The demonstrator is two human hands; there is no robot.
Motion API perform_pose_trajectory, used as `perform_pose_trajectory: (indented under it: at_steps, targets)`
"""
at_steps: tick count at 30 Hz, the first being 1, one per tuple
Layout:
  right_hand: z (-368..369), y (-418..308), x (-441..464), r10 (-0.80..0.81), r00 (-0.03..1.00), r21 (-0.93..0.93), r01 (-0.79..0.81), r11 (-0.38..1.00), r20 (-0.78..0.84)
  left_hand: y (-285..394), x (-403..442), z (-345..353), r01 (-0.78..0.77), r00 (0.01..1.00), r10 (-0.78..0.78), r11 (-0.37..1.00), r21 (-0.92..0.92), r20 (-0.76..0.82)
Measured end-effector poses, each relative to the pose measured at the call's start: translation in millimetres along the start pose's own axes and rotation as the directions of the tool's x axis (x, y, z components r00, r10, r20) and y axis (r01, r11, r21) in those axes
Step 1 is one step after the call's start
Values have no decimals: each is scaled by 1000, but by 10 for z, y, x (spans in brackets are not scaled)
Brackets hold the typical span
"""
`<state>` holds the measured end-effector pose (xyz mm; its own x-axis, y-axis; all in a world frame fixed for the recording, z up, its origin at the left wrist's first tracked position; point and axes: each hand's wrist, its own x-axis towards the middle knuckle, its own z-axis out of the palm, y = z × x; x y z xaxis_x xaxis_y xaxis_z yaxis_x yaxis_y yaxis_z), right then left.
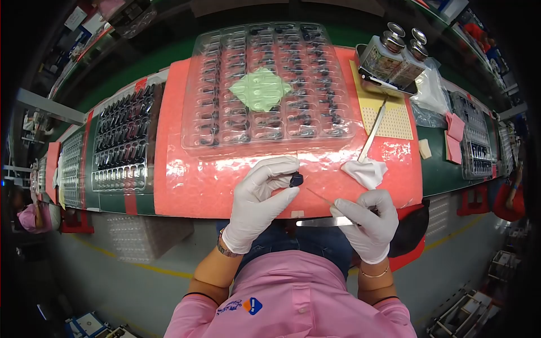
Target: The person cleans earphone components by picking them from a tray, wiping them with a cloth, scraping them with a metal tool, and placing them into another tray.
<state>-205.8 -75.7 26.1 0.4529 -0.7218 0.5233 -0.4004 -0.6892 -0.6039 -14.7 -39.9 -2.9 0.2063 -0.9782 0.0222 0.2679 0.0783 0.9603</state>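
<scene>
My left hand (255,200), in a white glove, pinches a small dark rounded part (296,179) between thumb and fingers. In my gloved right hand (371,225) is a thin pointed stick (320,196), its tip toward the dark part but apart from it. A flat metal blade (322,223) also sticks out leftward from under the right hand's fingers. Beyond both hands lies a clear plastic tray (190,137) with rows of dark parts. A light green piece (259,90) rests on the middle of that tray.
Pink padding (174,191) covers the table. To the right are a white cloth (366,172), a metal tool (374,129), a yellow dotted sheet (394,121) and two pump bottles (381,56) in a holder. Another tray of dark parts (125,124) stands left.
</scene>
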Motion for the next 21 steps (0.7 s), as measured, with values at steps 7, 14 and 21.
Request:
perform_pose_trajectory:
  at_steps: [7, 14, 21]
  targets:
    - [16, 61, 65, -37, 999, -42, 39, 998, 32, -2, 16, -27, -35, 997, 33, 999, 20, 73]
    - [32, 79, 109, -97, 995, -68, 98, 993, 21, -8, 16, -40, -32, 995, 32, 999, 5, 97]
    - [12, 82, 134, -128, 991, -116, 133, 984, 46, 21, 9, -22, 3, 998, -3, 1000, -14, 56]
